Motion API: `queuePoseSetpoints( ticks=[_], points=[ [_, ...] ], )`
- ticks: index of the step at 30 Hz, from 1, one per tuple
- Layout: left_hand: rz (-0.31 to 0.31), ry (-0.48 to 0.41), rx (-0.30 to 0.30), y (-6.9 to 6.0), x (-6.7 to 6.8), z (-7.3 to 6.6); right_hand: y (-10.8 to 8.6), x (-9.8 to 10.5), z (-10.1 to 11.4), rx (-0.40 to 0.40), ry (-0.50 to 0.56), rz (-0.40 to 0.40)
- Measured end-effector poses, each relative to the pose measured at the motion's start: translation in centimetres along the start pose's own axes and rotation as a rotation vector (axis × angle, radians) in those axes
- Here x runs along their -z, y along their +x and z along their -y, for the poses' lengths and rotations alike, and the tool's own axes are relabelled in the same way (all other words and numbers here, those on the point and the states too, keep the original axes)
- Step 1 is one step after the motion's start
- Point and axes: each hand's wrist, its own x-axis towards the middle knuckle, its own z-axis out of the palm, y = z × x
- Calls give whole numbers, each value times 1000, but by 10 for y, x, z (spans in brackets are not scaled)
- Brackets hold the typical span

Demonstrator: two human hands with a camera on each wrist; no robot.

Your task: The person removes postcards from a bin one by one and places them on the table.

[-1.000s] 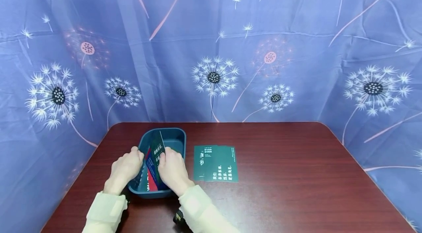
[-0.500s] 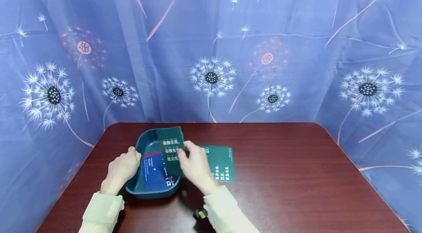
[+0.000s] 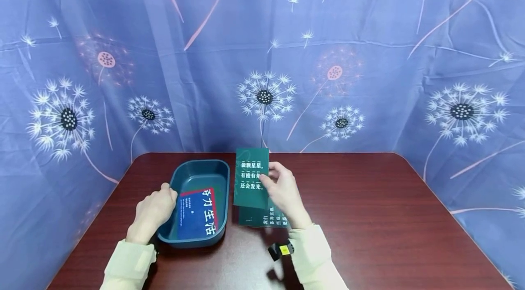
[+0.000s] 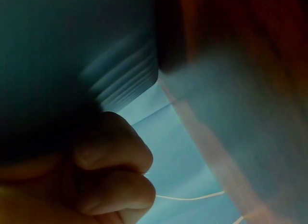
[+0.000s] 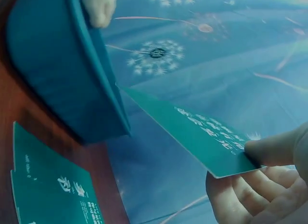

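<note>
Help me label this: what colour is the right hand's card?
Green card with white writing; the head view shows it best.

Left hand (image 3: 153, 210) and right hand (image 3: 285, 191): bare. Left sleeve (image 3: 129, 262) and right sleeve (image 3: 312, 251): off-white, broad-cuffed. Beside the right, a small black device (image 3: 274, 252) bears a yellow label (image 3: 285, 250); beside the left, a dark fitting (image 3: 156, 252) is mostly hidden.

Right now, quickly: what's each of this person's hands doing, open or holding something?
Left hand: closed, gripping the dark teal bin at its side rim.
Right hand: closed, pinching a green card.
</note>
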Motion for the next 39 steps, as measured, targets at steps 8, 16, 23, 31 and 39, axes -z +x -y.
queuePoseSetpoints(
  ticks=[8, 16, 23, 31, 39],
  points=[
    [-8, 6, -2, -1, 0, 0, 8, 29, -12, -147, 143, -69],
    [-4, 16, 1, -2, 1, 2, 12, 52, -27, -227, 151, -134],
    [2, 6, -5, -1, -1, 2, 13, 68, -34, -292, 158, -150],
    [12, 19, -8, -1, 1, 2, 8, 78, -51, -364, -8, -30],
    [25, 5, 4, -1, 2, -1, 8, 74, -69, -381, -82, 30]
  ],
)
